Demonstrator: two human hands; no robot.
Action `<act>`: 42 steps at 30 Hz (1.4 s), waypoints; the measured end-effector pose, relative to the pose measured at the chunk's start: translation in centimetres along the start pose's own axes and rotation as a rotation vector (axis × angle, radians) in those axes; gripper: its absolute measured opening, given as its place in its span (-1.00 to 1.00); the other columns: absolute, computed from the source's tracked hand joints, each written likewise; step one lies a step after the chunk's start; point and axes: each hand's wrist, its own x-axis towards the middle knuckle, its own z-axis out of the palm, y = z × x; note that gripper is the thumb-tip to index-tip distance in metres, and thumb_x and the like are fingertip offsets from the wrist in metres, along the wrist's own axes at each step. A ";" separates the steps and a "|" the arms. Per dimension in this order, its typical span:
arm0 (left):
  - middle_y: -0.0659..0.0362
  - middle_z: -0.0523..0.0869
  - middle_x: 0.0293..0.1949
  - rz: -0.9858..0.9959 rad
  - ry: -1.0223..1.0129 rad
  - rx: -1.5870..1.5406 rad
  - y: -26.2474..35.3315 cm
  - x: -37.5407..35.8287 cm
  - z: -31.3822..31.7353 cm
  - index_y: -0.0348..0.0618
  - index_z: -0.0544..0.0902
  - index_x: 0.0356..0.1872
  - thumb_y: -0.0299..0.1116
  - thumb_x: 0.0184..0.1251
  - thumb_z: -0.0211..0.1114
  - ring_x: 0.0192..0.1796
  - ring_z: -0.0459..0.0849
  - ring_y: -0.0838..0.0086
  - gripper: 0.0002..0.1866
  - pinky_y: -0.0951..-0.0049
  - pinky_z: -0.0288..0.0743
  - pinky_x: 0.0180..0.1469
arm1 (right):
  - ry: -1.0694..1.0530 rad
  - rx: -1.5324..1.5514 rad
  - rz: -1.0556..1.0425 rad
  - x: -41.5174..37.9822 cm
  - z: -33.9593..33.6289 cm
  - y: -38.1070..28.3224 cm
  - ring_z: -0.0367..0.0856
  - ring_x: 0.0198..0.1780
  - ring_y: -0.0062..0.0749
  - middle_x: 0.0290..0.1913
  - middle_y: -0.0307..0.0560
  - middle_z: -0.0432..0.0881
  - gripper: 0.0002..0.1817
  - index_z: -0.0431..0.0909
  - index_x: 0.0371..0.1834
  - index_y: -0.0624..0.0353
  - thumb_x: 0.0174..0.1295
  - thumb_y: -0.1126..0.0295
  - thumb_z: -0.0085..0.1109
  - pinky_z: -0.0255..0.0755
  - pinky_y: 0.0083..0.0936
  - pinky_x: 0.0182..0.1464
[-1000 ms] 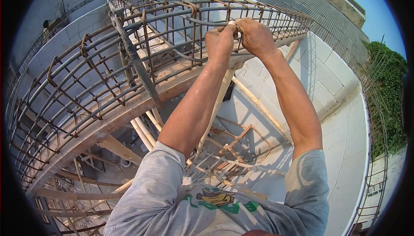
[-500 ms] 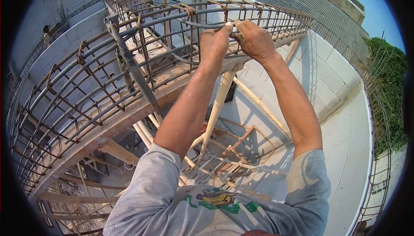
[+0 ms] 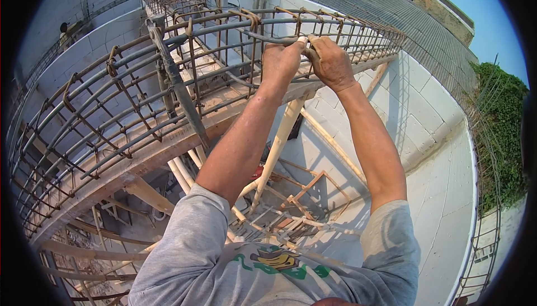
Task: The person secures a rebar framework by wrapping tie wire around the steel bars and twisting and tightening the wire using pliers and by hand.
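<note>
My left hand [image 3: 281, 64] is closed around a grey bent bar or tube [image 3: 260, 37], its thumb pointing up and to the right. Close beside it, my right hand [image 3: 333, 65] pinches at the same bar's end, with thumb and fingertips nearly touching the left thumb. The fingers hide the end itself. Both hands are at the near side of a long rebar cage [image 3: 221, 28], made of long bars and rusty stirrups. A lower grey curved length [image 3: 239, 78] runs through the cage below my left hand; whether it joins the held bar cannot be told.
The cage lies along a wooden formwork board [image 3: 162, 152]. An upright timber brace [image 3: 178, 82] crosses it at left. Below stand bamboo poles [image 3: 278, 149] over a deep drop with scattered wood frames [image 3: 305, 194]. A white block wall [image 3: 430, 116] rises at right.
Both hands stay closed together and sit slightly lower in view. The camera has shifted a little, so the cage and wall appear moved slightly.
</note>
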 end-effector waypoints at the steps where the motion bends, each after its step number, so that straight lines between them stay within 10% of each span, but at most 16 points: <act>1: 0.00 0.74 -0.19 -0.075 -0.001 0.012 0.8 -0.5 0.1 -0.30 0.70 -0.17 -0.26 0.20 0.30 -0.10 0.67 0.30 -0.69 0.26 0.45 0.02 | 0.006 0.030 0.032 -0.1 0.2 0.0 0.68 -0.24 -0.09 -0.23 0.01 0.63 -0.69 0.57 0.00 0.24 0.31 0.27 0.19 0.59 -0.32 -0.22; 20: -0.08 0.60 0.03 0.109 0.031 -0.401 -3.9 1.2 3.0 -0.41 0.26 0.26 -0.29 0.37 0.28 0.09 0.61 0.36 -0.41 0.43 0.46 0.18 | -0.204 0.173 0.324 1.9 -2.3 -0.4 0.69 -0.20 -0.12 -0.23 -0.02 0.70 -0.77 0.70 -0.17 0.13 0.19 0.26 0.25 0.55 -0.21 -0.12; 34: -0.19 0.57 0.13 0.183 -0.040 -0.454 -5.4 2.0 2.6 -0.49 0.27 0.28 -0.19 0.33 0.36 0.22 0.57 0.27 -0.30 0.41 0.45 0.24 | -0.626 0.332 0.692 9.2 -4.1 0.3 0.60 -0.61 -0.49 -0.62 -0.10 0.66 -0.92 0.72 -0.53 0.22 -0.04 0.45 0.29 0.45 -0.51 -0.53; 42: -0.21 0.57 0.13 0.222 -0.006 -0.298 -4.5 1.3 2.3 -0.53 0.29 0.26 -0.19 0.31 0.37 0.23 0.56 0.22 -0.30 0.38 0.48 0.23 | -0.615 0.566 1.046 8.9 -3.1 0.9 0.34 -0.75 -0.69 -0.68 -0.28 0.53 -0.83 0.68 -0.46 0.25 0.17 0.37 0.26 0.14 -0.71 -0.74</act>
